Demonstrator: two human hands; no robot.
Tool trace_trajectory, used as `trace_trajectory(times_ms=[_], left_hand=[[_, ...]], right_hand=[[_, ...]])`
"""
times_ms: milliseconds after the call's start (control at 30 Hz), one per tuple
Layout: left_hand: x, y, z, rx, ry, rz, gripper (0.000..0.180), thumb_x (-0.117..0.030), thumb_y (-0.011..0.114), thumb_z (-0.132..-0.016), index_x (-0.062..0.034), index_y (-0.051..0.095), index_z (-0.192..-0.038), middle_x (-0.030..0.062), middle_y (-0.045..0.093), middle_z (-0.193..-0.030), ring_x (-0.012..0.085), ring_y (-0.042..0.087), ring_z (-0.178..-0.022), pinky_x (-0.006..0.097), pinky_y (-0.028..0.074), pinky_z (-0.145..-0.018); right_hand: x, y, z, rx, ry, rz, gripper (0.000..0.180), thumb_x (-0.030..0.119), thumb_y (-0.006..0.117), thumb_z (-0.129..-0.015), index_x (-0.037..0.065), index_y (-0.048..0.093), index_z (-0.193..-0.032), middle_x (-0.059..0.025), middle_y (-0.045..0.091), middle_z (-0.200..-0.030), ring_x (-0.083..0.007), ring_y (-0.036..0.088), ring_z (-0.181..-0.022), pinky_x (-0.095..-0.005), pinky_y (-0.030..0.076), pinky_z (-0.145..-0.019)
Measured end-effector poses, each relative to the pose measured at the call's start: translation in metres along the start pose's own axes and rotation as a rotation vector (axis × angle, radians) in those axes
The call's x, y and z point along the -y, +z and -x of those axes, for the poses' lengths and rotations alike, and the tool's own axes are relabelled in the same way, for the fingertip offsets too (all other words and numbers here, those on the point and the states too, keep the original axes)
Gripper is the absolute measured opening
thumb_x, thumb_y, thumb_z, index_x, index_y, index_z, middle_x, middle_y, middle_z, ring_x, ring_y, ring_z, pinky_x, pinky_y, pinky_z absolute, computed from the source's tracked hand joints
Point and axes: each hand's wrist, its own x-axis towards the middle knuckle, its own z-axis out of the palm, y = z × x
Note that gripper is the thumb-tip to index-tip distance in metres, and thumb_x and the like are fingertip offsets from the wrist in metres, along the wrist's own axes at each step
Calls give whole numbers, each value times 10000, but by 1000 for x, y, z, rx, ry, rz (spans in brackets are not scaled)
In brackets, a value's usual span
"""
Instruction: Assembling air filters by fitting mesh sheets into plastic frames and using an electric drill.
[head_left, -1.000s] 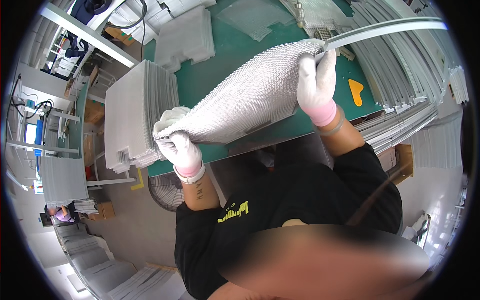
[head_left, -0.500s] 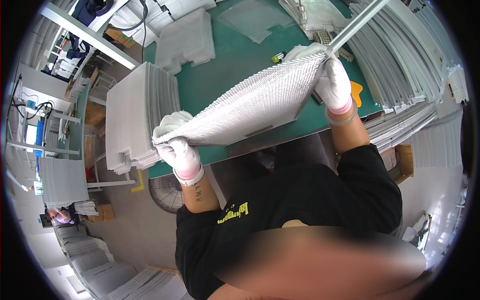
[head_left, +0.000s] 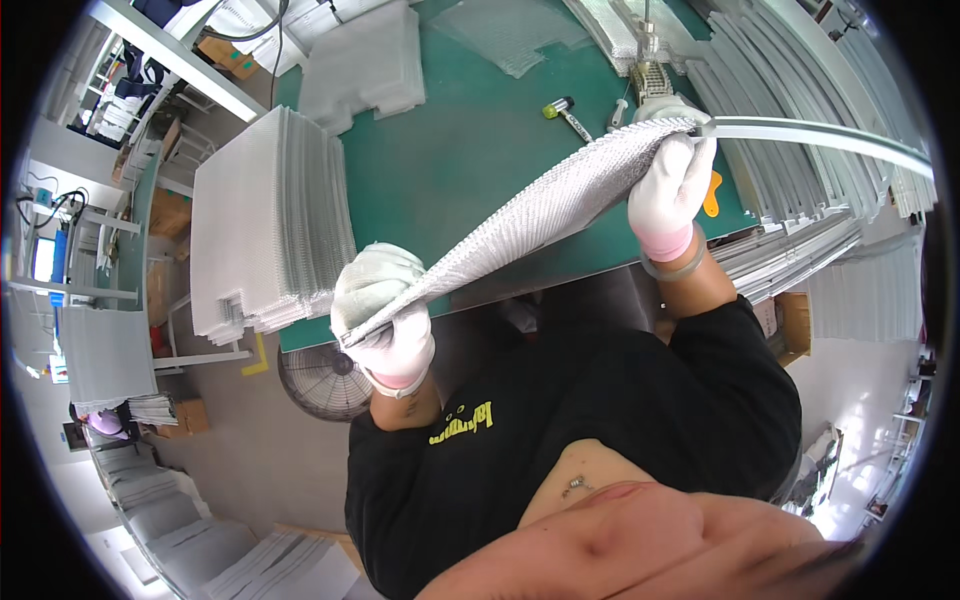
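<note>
The green table (head_left: 450,160) is bare in its middle, giving open room between the sheet stack (head_left: 270,220) at its left edge and the rail rows (head_left: 790,150) packed along its right. The mesh panel (head_left: 540,215), held between the left hand (head_left: 385,320) and right hand (head_left: 672,190), spans the near edge and bars it. A mallet (head_left: 568,115) lies just beyond, and another stack (head_left: 365,65) fills the far left corner.
</note>
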Motion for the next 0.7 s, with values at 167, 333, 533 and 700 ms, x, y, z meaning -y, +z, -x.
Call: trace_trajectory(times_ms=[167, 333, 533, 700], left_hand=[[2, -7, -8, -29, -97, 90, 113, -41, 691, -834, 4, 595, -874, 123, 613, -818, 234, 612, -683, 355, 503, -644], [3, -3, -7, -9, -133, -21, 144, 16, 660, -813, 12, 605, -946, 127, 618, -871, 239, 630, -776, 352, 505, -714], [7, -26, -4, -99, -270, -154, 137, 42, 645, -807, 8, 624, -938, 129, 656, -984, 213, 631, -910, 330, 491, -847], [2, -22, -6, -129, -252, -112, 183, -29, 715, -817, 6, 618, -969, 123, 651, -940, 225, 641, -869, 342, 510, -796]], right_hand=[[-9, -19, -27, 542, 298, -852, 178, 174, 455, -1035, 14, 495, -1104, -115, 555, -950, -179, 525, -854, -321, 470, -812], [3, -7, -2, 142, 205, -77, 203, 66, 517, -982, -5, 502, -1172, -39, 564, -905, -112, 514, -788, -269, 455, -757], [20, -11, -25, 283, 547, -297, 54, -19, 657, -883, -57, 660, -922, 42, 607, -742, -21, 510, -669, -199, 429, -620], [14, -22, -22, 339, 368, -355, 91, 13, 656, -907, -61, 679, -957, -23, 667, -867, -67, 573, -757, -220, 469, -699]])
